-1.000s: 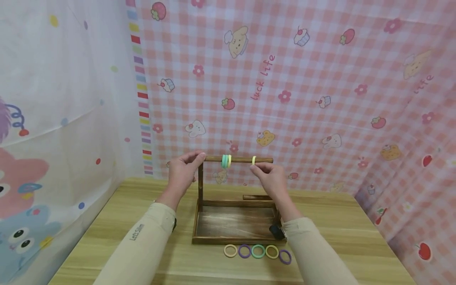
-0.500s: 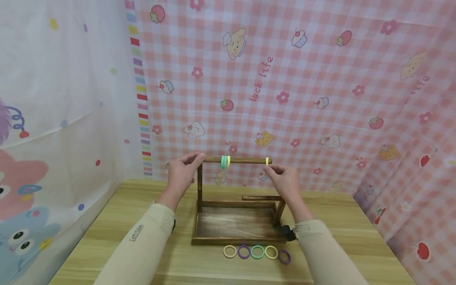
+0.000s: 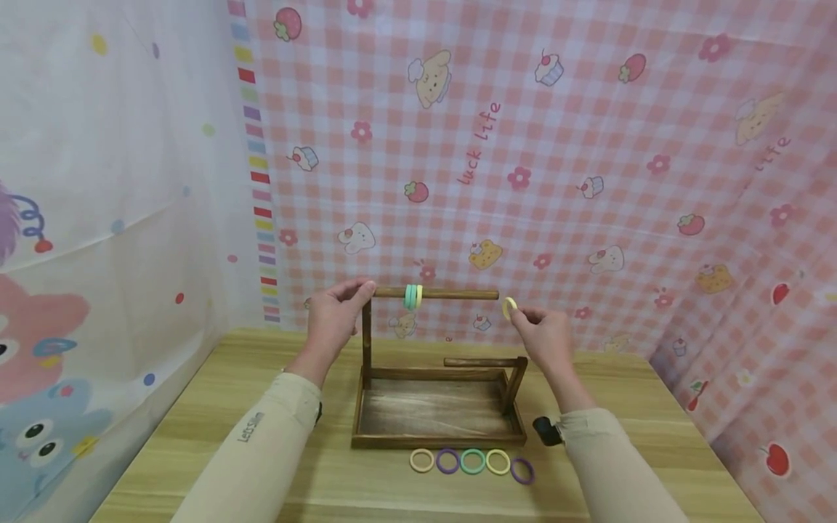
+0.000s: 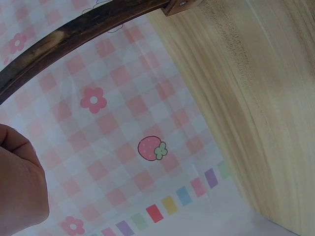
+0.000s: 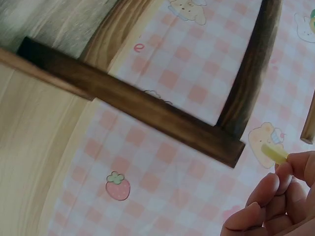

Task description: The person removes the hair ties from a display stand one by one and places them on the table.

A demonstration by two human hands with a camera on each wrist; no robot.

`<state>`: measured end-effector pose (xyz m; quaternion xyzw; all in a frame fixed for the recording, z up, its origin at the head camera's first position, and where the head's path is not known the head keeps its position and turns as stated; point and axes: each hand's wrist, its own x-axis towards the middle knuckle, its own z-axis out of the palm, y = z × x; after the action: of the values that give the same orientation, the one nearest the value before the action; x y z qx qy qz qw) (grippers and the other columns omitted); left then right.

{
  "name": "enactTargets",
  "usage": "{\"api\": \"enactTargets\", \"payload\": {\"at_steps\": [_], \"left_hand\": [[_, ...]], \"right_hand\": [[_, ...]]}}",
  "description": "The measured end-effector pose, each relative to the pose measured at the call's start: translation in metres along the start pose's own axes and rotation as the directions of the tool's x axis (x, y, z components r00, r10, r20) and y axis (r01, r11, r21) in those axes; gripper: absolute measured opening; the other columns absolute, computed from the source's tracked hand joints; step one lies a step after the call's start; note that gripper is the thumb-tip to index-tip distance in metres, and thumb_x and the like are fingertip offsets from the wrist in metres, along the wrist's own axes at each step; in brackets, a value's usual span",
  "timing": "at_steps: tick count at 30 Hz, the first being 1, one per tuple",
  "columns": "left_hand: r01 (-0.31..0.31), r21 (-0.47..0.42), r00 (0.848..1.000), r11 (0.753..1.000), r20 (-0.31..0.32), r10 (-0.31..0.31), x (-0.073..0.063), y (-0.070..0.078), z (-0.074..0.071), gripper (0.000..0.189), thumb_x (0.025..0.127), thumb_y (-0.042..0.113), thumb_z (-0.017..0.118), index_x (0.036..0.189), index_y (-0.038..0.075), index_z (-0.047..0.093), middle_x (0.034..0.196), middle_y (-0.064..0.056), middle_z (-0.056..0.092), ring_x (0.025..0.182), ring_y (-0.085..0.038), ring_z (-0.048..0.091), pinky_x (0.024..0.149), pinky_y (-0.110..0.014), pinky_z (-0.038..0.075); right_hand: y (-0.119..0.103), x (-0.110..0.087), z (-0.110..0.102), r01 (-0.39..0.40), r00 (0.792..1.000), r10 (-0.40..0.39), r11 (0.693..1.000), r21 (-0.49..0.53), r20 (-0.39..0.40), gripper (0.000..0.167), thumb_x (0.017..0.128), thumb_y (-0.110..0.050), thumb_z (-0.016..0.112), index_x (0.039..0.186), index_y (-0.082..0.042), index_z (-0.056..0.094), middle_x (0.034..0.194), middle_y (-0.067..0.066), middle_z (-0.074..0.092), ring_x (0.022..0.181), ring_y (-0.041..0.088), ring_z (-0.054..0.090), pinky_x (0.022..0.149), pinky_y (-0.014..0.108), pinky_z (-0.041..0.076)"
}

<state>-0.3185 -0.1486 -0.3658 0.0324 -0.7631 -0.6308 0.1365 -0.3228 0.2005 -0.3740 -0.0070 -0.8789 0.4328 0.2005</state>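
My right hand (image 3: 548, 335) pinches a yellow ring (image 3: 509, 309) between thumb and fingers, just off the free right end of the upper wooden bar (image 3: 461, 294). The same ring (image 5: 273, 153) appears edge-on in the right wrist view. My left hand (image 3: 335, 314) grips the top corner of the wooden stand, where the upper bar meets the left post (image 3: 367, 345). Two green rings (image 3: 410, 297) and one yellow ring (image 3: 419, 296) hang together on that bar. In the left wrist view, only part of the left hand (image 4: 22, 189) shows; its fingertips are out of frame.
The stand has a tray base (image 3: 438, 441) and a shorter, lower bar (image 3: 480, 362) on a right post (image 3: 514, 388). Several loose rings lie in a row before it, among them a green ring (image 3: 474, 461) and a purple ring (image 3: 522, 471). A checked curtain (image 3: 556, 131) hangs behind.
My right hand has slid the yellow ring rightward along the upper bar and off its free end. The left hand has stayed at the stand's top corner.
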Motion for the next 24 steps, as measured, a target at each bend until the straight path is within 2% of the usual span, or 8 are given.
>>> {"api": "enactTargets", "payload": {"at_steps": [7,15,20,24], "left_hand": [[0.006,0.006,1.0,1.0,-0.01,-0.006,0.001,0.0,0.001,0.042,0.096,0.059,0.074,0.123,0.027,0.08,0.125,-0.001,0.075,0.05,-0.007,0.044,0.051,-0.024,0.047],[0.003,0.004,1.0,1.0,-0.009,-0.003,0.001,-0.001,0.001,0.042,0.096,0.06,0.074,0.122,0.027,0.08,0.125,-0.001,0.075,0.05,-0.007,0.044,0.052,-0.026,0.048],[0.016,-0.008,1.0,1.0,-0.005,-0.016,0.002,-0.001,0.001,0.043,0.095,0.059,0.075,0.122,0.027,0.08,0.125,-0.001,0.075,0.05,-0.007,0.042,0.052,-0.025,0.046],[0.03,-0.008,1.0,1.0,-0.003,-0.03,0.002,0.0,0.0,0.044,0.095,0.06,0.075,0.124,0.027,0.08,0.126,-0.001,0.075,0.05,-0.007,0.042,0.053,-0.024,0.047]], "right_hand": [[0.009,-0.006,-0.003,0.04,0.999,-0.039,0.999,-0.021,0.021,0.03,0.103,-0.029,0.07,0.112,-0.004,0.084,0.098,0.017,0.082,0.073,0.016,0.061,0.06,0.025,0.047],[0.012,-0.022,-0.002,0.175,0.984,-0.174,0.984,-0.036,0.032,0.026,0.102,-0.028,0.074,0.104,-0.005,0.085,0.087,0.013,0.081,0.069,0.01,0.063,0.061,0.023,0.05],[0.011,-0.037,0.0,0.213,0.973,-0.215,0.976,0.037,0.08,0.024,0.101,-0.031,0.077,0.103,-0.009,0.086,0.079,0.007,0.078,0.062,0.009,0.055,0.055,0.024,0.044],[0.005,-0.052,0.005,0.198,0.966,-0.214,0.973,0.12,0.142,0.019,0.1,-0.023,0.077,0.106,-0.007,0.085,0.084,0.009,0.08,0.063,0.005,0.057,0.056,0.022,0.047]]}}
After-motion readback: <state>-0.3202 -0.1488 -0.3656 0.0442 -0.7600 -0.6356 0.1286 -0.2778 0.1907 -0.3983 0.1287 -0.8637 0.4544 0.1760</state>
